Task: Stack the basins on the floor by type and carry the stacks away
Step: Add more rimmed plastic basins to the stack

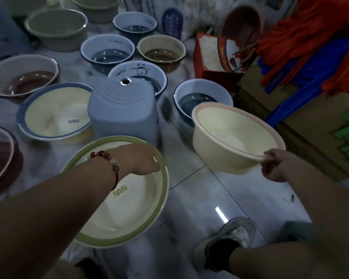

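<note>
Glossy pale tiled floor (220, 190) carried many round basins, spread apart, unstacked.

Cardboard boxes (302, 125) with red and blue plastic goods lined right side.

Pale blue ridged plastic stool (123, 111) stood mid-floor.

Cream round plastic basin with green rim (129, 202): left hand (137, 160) reached across it, fingers at far rim; grasp could not be told.

Cream plastic basin with pink rim (236, 137): lifted, tilted, right hand (276, 166) pinching near rim, likely for nesting with matching cream basins.

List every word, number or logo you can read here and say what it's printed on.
"PANDA": inside wall of the blue-rimmed basin.
"NDA", start hidden: panda-picture basin.
"5000": blue label on the white sack.
Wavy logo, no letters: green-rimmed basin, blue-rimmed cream basin.
Red box print: too blurred.
</note>
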